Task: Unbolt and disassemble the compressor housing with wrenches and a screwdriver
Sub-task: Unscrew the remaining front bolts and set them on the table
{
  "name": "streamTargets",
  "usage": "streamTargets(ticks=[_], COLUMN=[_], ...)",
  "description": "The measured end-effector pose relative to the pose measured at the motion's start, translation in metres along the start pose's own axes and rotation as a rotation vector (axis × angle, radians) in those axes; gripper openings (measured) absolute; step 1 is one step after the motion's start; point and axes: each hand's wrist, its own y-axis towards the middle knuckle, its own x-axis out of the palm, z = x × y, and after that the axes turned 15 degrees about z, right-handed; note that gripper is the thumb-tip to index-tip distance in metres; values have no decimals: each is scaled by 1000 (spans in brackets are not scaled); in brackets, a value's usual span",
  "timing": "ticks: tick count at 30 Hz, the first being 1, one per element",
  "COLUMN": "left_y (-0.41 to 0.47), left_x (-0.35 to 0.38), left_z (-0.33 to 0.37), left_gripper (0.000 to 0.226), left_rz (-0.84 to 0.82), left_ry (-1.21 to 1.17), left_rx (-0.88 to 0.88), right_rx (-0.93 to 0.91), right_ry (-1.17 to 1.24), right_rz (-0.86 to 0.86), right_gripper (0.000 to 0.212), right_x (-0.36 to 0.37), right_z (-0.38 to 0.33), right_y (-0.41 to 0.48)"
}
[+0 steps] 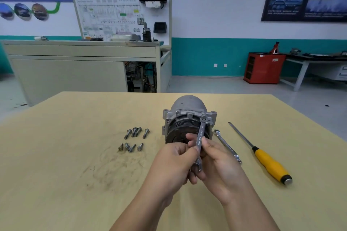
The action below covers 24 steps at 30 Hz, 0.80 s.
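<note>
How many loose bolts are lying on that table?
8. Four far-row bolts and four near-row bolts lie on the table, all left of the compressor. Any behind the compressor would be hidden.

on the pale wooden desk (75, 174) the compressor housing (188, 116) lies on its side, pulley end toward the person. both hands are on one wrench (200, 137): the left grip (174, 161) pinches its shank, the right grip (219, 161) curls round it from the other side, and its ring end sits on a bolt at the top of the flange. eight loose bolts (134, 132) lie in two rows to the left. a second wrench (227, 145) and a yellow-handled screwdriver (262, 157) lie to the right.
</note>
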Motion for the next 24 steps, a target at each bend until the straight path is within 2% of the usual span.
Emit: streamTargets(ticks=[6, 11, 13, 17, 24], left_y=[-3, -3, -4, -5, -8], left_x=[4, 9, 12, 14, 15], left_z=[-5, -14, -20, -26, -26], left_gripper=[30, 44, 43, 44, 41], left_rz=[1, 35, 73, 121, 51], left_ry=[-107, -174, -201, -236, -242], left_rx=[-56, -114, -141, -154, -140], right_rx=[45, 221, 255, 240, 180], right_ry=[46, 190, 208, 193, 205], right_rz=[40, 69, 96, 109, 169], right_gripper=[25, 19, 18, 19, 23], right_x=[3, 8, 10, 13, 8], right_z=[-2, -2, 0, 4, 3], right_y=[-2, -3, -1, 1, -10])
